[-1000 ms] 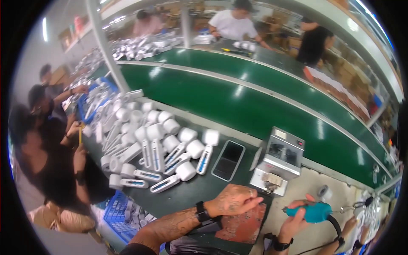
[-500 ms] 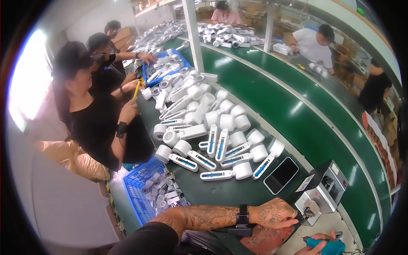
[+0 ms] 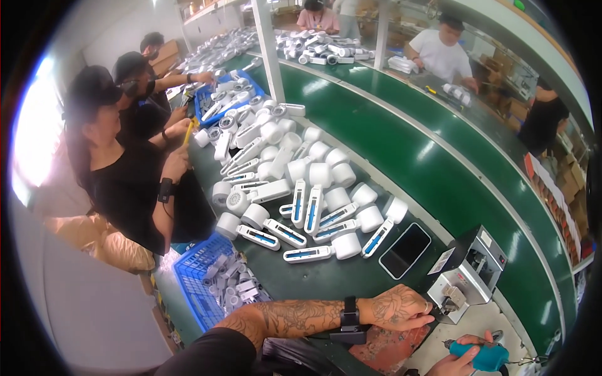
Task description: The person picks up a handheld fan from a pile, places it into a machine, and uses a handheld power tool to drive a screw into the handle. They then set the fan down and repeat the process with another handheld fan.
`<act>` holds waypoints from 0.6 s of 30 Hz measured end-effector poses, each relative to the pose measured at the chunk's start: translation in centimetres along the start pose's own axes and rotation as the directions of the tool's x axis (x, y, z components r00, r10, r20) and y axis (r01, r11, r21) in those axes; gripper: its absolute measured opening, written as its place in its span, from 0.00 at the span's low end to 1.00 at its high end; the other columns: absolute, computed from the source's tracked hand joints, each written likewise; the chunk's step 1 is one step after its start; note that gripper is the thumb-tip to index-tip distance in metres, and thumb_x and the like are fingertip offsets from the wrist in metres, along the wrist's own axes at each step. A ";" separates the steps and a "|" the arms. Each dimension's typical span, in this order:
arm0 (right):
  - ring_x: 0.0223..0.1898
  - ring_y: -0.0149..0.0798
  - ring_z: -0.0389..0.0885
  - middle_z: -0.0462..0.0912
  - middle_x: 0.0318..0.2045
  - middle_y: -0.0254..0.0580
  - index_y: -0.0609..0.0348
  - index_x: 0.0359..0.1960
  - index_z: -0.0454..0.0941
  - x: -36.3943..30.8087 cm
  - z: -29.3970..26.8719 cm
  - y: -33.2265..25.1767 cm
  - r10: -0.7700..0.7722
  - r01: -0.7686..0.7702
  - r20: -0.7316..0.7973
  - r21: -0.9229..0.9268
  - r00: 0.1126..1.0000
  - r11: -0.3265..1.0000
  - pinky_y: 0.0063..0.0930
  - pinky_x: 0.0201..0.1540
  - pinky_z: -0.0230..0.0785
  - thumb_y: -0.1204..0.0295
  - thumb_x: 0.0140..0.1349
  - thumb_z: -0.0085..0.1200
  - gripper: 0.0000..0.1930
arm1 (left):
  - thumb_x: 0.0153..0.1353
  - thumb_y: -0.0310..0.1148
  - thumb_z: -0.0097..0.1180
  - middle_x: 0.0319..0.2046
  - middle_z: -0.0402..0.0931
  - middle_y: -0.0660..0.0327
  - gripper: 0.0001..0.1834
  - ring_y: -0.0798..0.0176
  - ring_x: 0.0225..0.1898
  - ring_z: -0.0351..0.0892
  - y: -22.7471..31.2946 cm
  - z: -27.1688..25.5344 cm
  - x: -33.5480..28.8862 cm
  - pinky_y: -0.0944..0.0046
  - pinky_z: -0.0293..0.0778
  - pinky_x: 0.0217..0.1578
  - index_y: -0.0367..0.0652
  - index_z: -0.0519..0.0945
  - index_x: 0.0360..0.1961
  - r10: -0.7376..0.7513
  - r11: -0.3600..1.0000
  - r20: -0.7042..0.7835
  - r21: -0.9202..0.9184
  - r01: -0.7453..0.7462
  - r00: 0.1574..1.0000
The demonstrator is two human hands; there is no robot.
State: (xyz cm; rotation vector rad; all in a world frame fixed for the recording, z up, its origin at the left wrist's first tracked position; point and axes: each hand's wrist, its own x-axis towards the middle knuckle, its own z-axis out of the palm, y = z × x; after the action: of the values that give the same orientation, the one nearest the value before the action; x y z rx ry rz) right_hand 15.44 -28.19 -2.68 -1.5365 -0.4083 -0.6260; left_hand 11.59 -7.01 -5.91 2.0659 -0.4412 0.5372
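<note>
My left hand (image 3: 396,308) reaches across to the front of a small silver and black machine (image 3: 465,276) that looks like a screw feeder. Its fingers are curled together against the machine's front; whatever they pinch is too small to make out. Low at the right, my right hand (image 3: 456,363) wraps round a teal electric screwdriver (image 3: 488,356), its tip pointing left toward the machine's base. Under my left wrist lies a worn reddish mat (image 3: 392,348). A black-screened phone (image 3: 406,250) rests flat beside the machine.
White handheld-fan-like parts (image 3: 311,207) with blue strips lie heaped along the bench. A blue basket (image 3: 195,276) of small grey parts stands left of my forearm. Green conveyor belts (image 3: 401,144) run along the right. Co-workers sit at the left (image 3: 128,169) and across the belts.
The whole view has shifted slightly, so the bench and machine appear farther left and higher. My left hand stays at the machine, and my right hand still grips the screwdriver.
</note>
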 end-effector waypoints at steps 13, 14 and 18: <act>0.23 0.38 0.76 0.79 0.29 0.48 0.77 0.58 0.64 -0.2 0.1 -0.4 0.006 -0.007 -0.017 -0.080 1.000 0.997 0.27 0.26 0.70 0.67 0.68 0.47 0.24 | 0.65 0.37 0.57 0.17 0.70 0.58 0.15 0.53 0.22 0.75 0.1 -0.1 -0.2 0.56 0.67 0.22 0.41 0.72 0.24 0.009 1.000 -0.001 0.008 -0.009 1.000; 0.23 0.38 0.76 0.79 0.29 0.48 0.77 0.58 0.64 -0.1 -0.1 -0.3 0.006 -0.008 -0.018 -0.079 1.000 0.997 0.27 0.26 0.70 0.67 0.68 0.47 0.24 | 0.65 0.37 0.57 0.17 0.70 0.58 0.15 0.53 0.22 0.75 0.1 -0.2 -0.2 0.56 0.67 0.22 0.41 0.72 0.24 0.013 1.000 -0.007 0.008 -0.013 1.000; 0.25 0.37 0.76 0.80 0.32 0.51 0.76 0.59 0.64 -0.2 -0.2 0.0 0.007 -0.008 -0.017 -0.035 1.000 0.999 0.27 0.27 0.71 0.65 0.68 0.50 0.26 | 0.65 0.37 0.57 0.17 0.70 0.58 0.15 0.53 0.22 0.75 0.1 0.0 -0.1 0.56 0.67 0.22 0.41 0.72 0.25 0.005 1.000 -0.002 0.008 -0.005 1.000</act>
State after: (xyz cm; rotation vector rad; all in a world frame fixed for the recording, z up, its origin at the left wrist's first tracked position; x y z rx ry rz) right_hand 15.26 -28.33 -2.83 -1.5641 -0.3805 -0.6425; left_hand 11.39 -7.03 -5.87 2.0717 -0.4439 0.5450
